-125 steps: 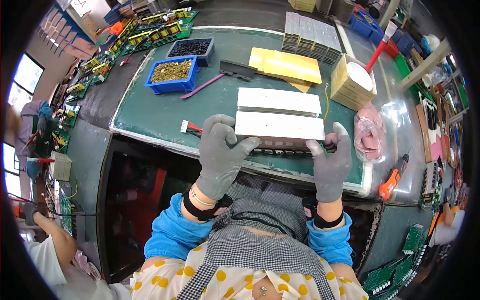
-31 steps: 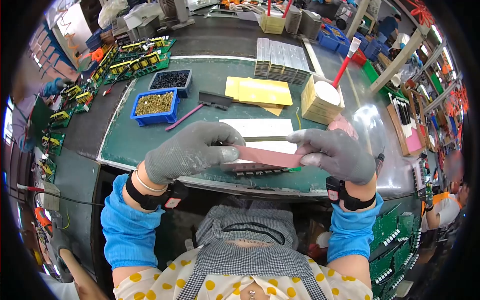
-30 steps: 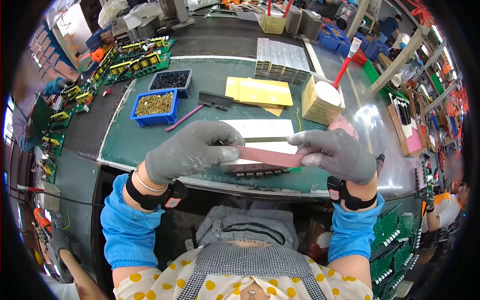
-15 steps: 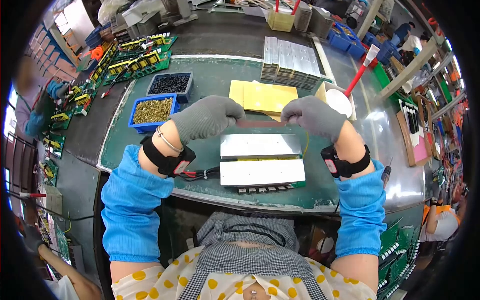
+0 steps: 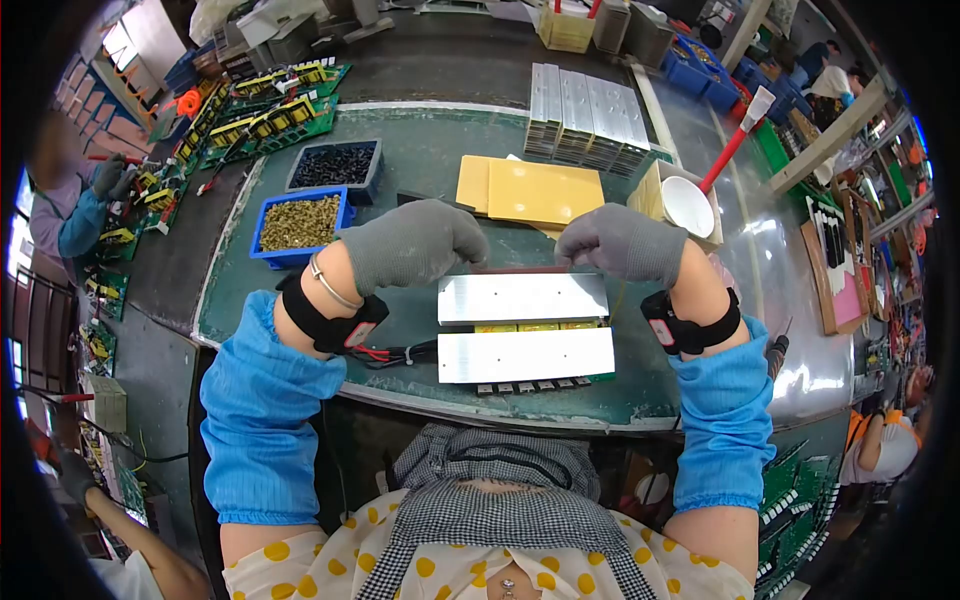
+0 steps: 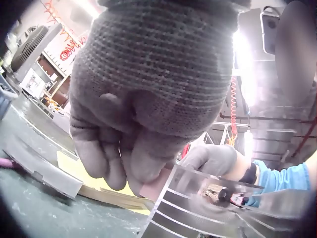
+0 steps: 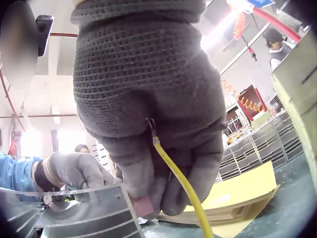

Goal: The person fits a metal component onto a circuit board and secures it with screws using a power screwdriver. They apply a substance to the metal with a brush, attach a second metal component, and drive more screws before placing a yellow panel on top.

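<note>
Two silver metal plates, the far plate (image 5: 522, 297) and the near plate (image 5: 525, 356), stand on a circuit board assembly with yellow components (image 5: 520, 328) between them. My gloved left hand (image 5: 415, 243) pinches one end of a thin pinkish strip (image 6: 154, 189) at the far plate's back left corner. The other end of this strip (image 7: 142, 206) is between the fingertips of my gloved right hand (image 5: 625, 245), at the back right corner. In the right wrist view a yellow wire (image 7: 181, 178) with a metal terminal crosses in front of the right palm.
Behind the hands lie yellow sheets (image 5: 545, 192) and stacked silver plates (image 5: 588, 115). To the left are a blue bin (image 5: 300, 255) of brass-coloured pieces and a bin of black pieces (image 5: 335, 165). A box with a white tub (image 5: 688, 207) and red-handled brush stands right.
Both hands have carried the pinkish strip from above the near plate to beyond the far plate. Over the last half second they have come down to the far plate's back edge.
</note>
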`<move>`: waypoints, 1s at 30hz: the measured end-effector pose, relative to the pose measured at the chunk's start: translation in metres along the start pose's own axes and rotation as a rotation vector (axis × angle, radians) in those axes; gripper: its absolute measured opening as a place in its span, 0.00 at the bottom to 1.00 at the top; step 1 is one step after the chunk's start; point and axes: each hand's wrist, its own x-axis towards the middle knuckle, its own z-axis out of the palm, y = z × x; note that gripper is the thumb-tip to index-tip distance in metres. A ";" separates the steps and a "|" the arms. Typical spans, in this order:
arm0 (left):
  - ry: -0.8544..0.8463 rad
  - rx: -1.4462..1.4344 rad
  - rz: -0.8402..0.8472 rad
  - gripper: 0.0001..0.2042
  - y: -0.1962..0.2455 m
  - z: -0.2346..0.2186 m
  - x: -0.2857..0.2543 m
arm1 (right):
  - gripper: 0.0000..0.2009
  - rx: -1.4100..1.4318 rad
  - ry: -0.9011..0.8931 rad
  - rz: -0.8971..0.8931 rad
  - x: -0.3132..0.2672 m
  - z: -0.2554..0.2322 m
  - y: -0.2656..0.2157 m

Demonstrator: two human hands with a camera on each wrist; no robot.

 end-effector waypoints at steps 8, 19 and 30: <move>-0.022 0.007 0.033 0.09 0.000 0.001 -0.003 | 0.09 0.005 -0.005 0.009 -0.003 0.003 -0.001; 0.011 0.032 -0.056 0.07 0.011 0.001 -0.011 | 0.09 0.016 0.061 -0.006 -0.013 0.006 -0.001; 0.109 -0.383 -0.231 0.28 0.015 0.003 -0.034 | 0.40 0.212 0.239 -0.002 -0.053 0.005 -0.021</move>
